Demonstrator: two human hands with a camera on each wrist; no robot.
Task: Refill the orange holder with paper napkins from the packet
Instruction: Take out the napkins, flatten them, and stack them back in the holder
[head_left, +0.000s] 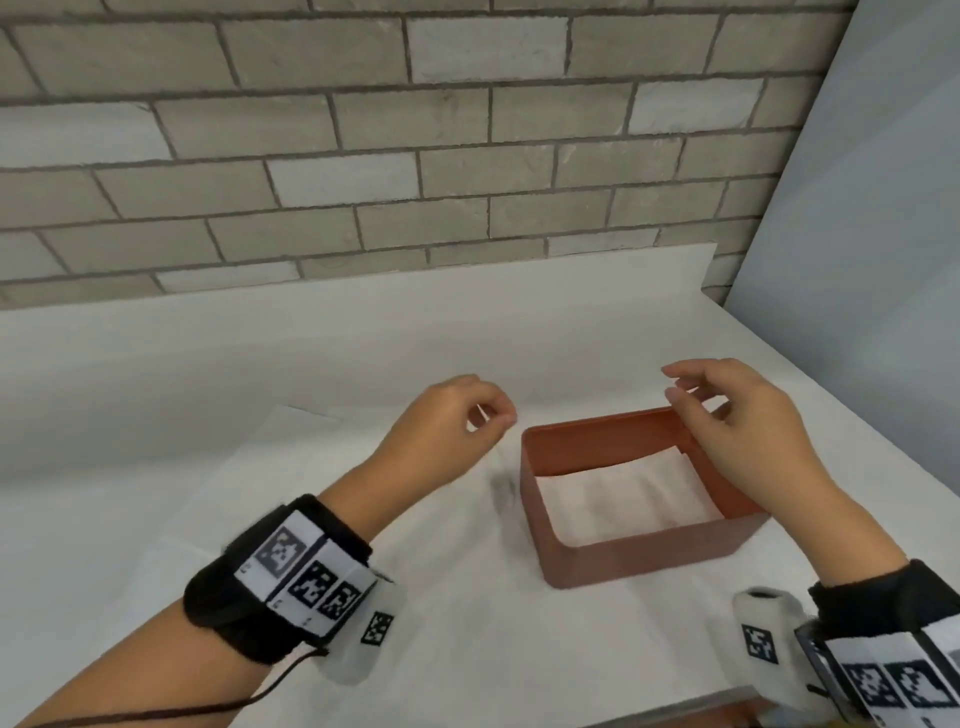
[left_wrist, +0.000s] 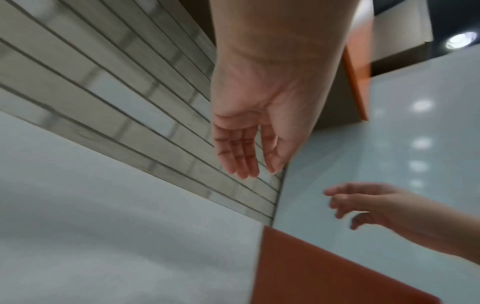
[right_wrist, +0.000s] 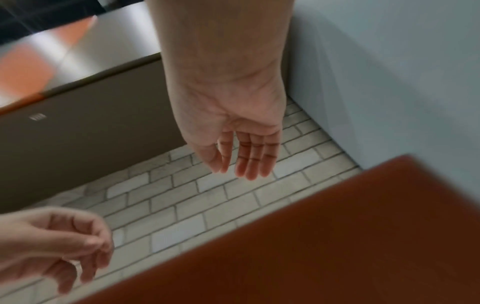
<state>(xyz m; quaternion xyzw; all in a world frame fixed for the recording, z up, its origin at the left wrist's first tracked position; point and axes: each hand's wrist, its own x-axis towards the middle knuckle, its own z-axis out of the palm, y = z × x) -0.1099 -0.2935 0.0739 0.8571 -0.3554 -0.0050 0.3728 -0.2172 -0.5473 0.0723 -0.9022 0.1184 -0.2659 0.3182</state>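
The orange holder (head_left: 644, 551) stands on the white table, right of centre, with a low stack of white napkins (head_left: 623, 501) lying flat inside it. My left hand (head_left: 493, 415) hovers just left of the holder's far left corner. Its fingers are loosely curled and hold nothing; in the left wrist view the left hand (left_wrist: 257, 172) looks relaxed and empty. My right hand (head_left: 680, 389) floats over the holder's far right corner with relaxed fingers, also empty (right_wrist: 233, 172). The holder's wall fills the lower part of both wrist views (left_wrist: 324, 267) (right_wrist: 337, 236).
A flat white sheet or wrapper (head_left: 311, 467) lies on the table under my left forearm; I cannot tell if it is the packet. A grey brick wall (head_left: 363, 156) runs along the back. A pale panel (head_left: 857, 260) closes off the right side.
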